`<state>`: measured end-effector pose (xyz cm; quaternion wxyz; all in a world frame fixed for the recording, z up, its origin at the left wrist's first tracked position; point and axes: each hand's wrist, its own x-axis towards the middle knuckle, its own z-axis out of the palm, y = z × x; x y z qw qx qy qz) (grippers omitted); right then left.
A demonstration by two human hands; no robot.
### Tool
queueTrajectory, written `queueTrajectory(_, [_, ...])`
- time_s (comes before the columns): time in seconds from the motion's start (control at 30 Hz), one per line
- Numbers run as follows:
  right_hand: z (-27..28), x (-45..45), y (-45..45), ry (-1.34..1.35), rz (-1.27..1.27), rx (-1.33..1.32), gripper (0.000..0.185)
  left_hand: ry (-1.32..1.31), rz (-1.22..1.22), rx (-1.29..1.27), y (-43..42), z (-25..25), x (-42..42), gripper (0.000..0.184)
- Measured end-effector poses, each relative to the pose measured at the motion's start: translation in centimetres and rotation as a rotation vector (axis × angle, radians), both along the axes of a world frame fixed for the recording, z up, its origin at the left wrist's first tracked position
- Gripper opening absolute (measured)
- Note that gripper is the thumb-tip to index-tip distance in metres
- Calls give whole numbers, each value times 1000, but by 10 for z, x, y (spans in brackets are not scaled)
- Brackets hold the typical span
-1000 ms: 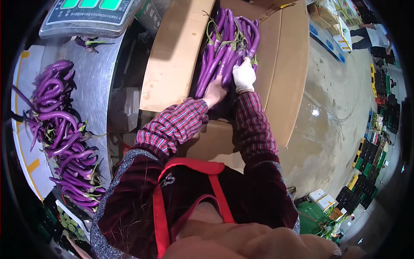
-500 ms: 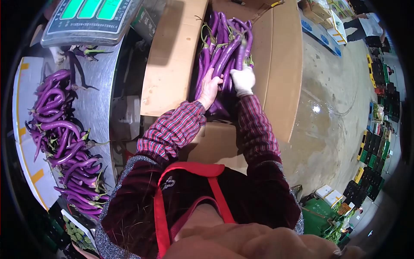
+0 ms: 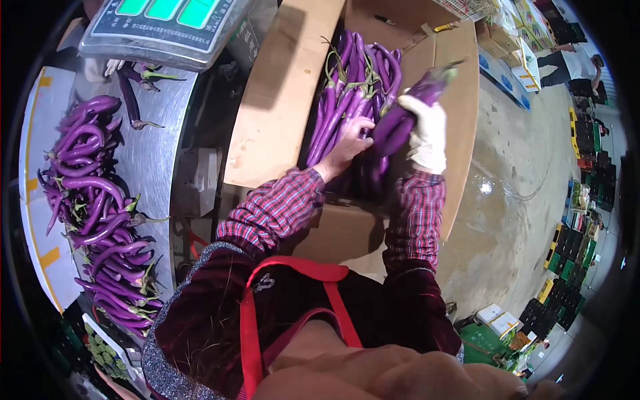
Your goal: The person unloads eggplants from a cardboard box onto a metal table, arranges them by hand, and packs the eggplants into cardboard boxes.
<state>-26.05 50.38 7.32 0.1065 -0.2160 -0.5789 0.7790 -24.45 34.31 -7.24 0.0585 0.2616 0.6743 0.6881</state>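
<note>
Right hand [image 3: 427,133] clenched around eggplants [image 3: 393,132]; left hand [image 3: 346,146] curled over carton [image 3: 267,127], grip unclear.

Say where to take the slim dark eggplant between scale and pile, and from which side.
Mid-body on the dark eggplant, probably from above, over the bare steel on its picture-right side: its long, slim body lies flat, one end has a thin stem, the other runs toward the scale.

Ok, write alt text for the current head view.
A white-gloved right hand holds at least one purple eggplant over an open cardboard box of eggplants, the bare left hand close by. More eggplants lie heaped at left, near a digital scale.
</note>
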Motion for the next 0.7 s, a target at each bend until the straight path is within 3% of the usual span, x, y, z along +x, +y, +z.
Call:
queueTrajectory(0.03, [30,-7,-3,53,-47,64,27,1,7,-1,0,-6,-1,39])
queueTrajectory(0.13, [74,-40,16,256,-122,106,27,-382,560,-864,3,-27,5,65])
queueTrajectory(0.17, [83,-53,17,345,-145,119,29,-387,561,-861,4,-24,10,65])
queueTrajectory(0.27, [59,-108,9,577,-154,169,27,-462,275,-1147,3,-2,23,96])
queueTrajectory(0.33, [27,-119,6,609,147,432,29,-457,218,-1126,-1,-11,20,102])
queueTrajectory(0.4, [-34,-130,3,211,326,100,28,-445,97,-1091,-9,-25,18,116])
queueTrajectory(0.43, [-85,-127,12,225,401,891,26,-445,102,-1093,-9,-27,20,116])
queueTrajectory(0.5, [-171,-117,42,125,556,1467,26,-449,71,-1085,-7,-28,23,118])
queueTrajectory(0.57, [-175,-114,40,37,676,1238,28,-454,59,-1080,-4,-29,17,119])
queueTrajectory(0.67, [-156,-104,34,-301,230,675,39,-474,161,-1067,8,-34,25,123])
queueTrajectory(0.7, [-138,-100,23,-311,230,676,39,-481,153,-1066,9,-35,28,123])
